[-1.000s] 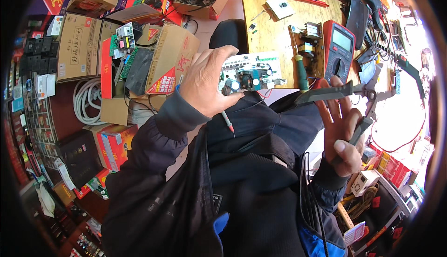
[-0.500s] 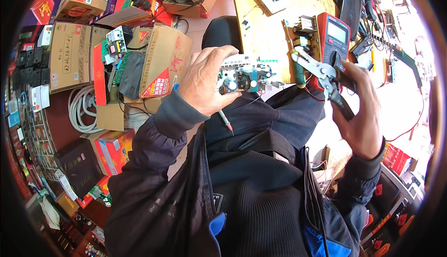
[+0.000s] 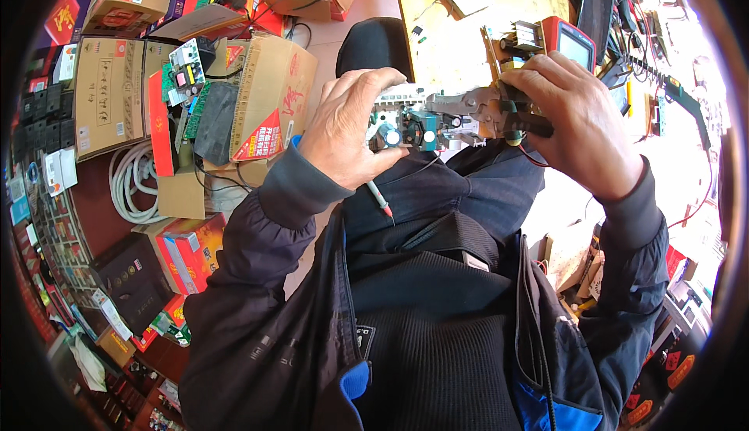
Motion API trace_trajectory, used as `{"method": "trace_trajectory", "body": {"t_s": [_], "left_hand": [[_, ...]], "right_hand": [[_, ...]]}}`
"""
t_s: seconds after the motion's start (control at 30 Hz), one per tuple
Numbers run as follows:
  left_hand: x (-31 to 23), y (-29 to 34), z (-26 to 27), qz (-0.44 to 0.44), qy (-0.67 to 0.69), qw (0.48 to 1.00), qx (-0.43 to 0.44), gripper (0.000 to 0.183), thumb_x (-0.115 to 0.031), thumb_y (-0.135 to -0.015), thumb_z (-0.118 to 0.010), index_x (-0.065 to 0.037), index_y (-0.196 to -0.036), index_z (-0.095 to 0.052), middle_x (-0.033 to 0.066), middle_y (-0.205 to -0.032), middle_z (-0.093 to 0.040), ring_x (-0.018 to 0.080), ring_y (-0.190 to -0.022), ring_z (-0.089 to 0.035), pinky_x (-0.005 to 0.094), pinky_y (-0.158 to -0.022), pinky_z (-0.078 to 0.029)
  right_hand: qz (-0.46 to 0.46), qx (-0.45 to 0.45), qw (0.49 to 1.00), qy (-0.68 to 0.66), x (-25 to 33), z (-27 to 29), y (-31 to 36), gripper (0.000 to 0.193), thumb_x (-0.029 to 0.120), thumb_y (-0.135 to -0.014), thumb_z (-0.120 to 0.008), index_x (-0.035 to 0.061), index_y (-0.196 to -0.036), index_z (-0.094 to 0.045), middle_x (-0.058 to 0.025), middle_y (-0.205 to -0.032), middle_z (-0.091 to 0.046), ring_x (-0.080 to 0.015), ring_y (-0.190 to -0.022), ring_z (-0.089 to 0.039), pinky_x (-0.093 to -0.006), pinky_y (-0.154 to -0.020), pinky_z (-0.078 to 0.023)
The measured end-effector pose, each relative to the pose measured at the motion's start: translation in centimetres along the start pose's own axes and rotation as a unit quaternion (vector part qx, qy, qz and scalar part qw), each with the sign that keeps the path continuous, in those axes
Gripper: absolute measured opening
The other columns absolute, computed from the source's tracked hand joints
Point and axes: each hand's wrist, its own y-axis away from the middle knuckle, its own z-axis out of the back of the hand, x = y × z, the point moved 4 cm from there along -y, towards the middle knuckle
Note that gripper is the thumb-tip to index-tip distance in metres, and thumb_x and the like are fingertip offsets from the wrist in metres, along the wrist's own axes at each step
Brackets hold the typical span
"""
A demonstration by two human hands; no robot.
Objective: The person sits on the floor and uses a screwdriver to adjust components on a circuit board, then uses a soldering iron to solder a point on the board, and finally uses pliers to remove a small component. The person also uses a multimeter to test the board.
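Your left hand (image 3: 347, 131) has its grip closed around the near end of a small white circuit board studded with a blue cylindrical capacitor and other parts (image 3: 413, 123), holding it up over your lap so the component side faces you. A thin red-tipped probe (image 3: 380, 198) juts down from under that same palm, tucked out of the way. Your right hand (image 3: 581, 123) has its grip wrapped tight on the dark handles of metal pliers (image 3: 488, 111), whose nose reaches leftward onto the board's far edge, so the two hands brace the board between them. Just beyond your right grip, a red multimeter (image 3: 573, 41) lies on the yellow wooden tabletop (image 3: 437, 33). Left of your left grip stand brown cardboard boxes (image 3: 273, 95).
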Motion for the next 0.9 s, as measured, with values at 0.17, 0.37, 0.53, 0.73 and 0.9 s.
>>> {"method": "trace_trajectory", "body": {"t_s": [0.17, 0.37, 0.53, 0.73, 0.9], "left_hand": [[0.1, -0.1, 0.0, -0.015, -0.007, 1.0, -0.002, 0.08, -0.013, -0.069, -0.093, -0.006, -0.138, -0.054, 0.0151, -0.128, -0.063, 0.0364, -0.121, -0.06, 0.0459, -0.107, -0.044], [0.0, -0.3, 0.0, -0.027, -0.015, 1.0, 0.003, 0.079, -0.015, -0.07, -0.092, -0.006, -0.138, -0.054, 0.0147, -0.127, -0.063, 0.036, -0.121, -0.06, 0.0475, -0.108, -0.042], [-0.3, -0.3, 0.2, -0.03, -0.029, 0.999, 0.005, 0.078, -0.016, -0.07, -0.091, -0.006, -0.138, -0.052, 0.0145, -0.125, -0.064, 0.0357, -0.118, -0.06, 0.048, -0.104, -0.042], [-1.0, -0.3, 0.5, -0.028, -0.037, 0.999, 0.002, 0.077, -0.016, -0.07, -0.09, -0.006, -0.137, -0.052, 0.0155, -0.119, -0.064, 0.0376, -0.112, -0.061, 0.0468, -0.099, -0.043], [-2.0, -0.5, 0.8, -0.036, -0.057, 0.998, -0.007, 0.073, -0.018, -0.07, -0.089, -0.006, -0.134, -0.055, 0.016, -0.116, -0.065, 0.038, -0.111, -0.061, 0.0459, -0.098, -0.044]], "right_hand": [[-0.009, 0.035, 0.998, -0.054, -0.9, -0.1, -0.9, 0.047, 0.0, -0.072, -0.078, -0.0046, -0.118, -0.069, -0.0207, -0.112, -0.069, -0.0405, -0.111, -0.066, -0.0458, -0.097, -0.055], [0.006, 0.045, 0.996, -0.074, -1.4, -0.3, -1.6, 0.051, 0.0, -0.071, -0.079, -0.0029, -0.122, -0.069, -0.02, -0.108, -0.069, -0.0418, -0.102, -0.068, -0.047, -0.093, -0.055], [-0.011, 0.112, 0.99, -0.082, -1.6, 0.0, -2.4, 0.048, -0.001, -0.073, -0.079, -0.0037, -0.12, -0.071, -0.0213, -0.11, -0.072, -0.0414, -0.103, -0.07, -0.0455, -0.094, -0.056], [-0.105, 0.193, 0.971, -0.093, -1.1, 0.7, -3.2, 0.046, 0.002, -0.074, -0.081, -0.0027, -0.119, -0.073, -0.0214, -0.113, -0.074, -0.0393, -0.103, -0.073, -0.0431, -0.094, -0.057], [-0.081, 0.146, 0.985, -0.052, -0.1, 1.8, -3.4, 0.044, 0.003, -0.074, -0.082, -0.002, -0.116, -0.074, -0.02, -0.109, -0.076, -0.0394, -0.099, -0.074, -0.0427, -0.094, -0.057]]}}
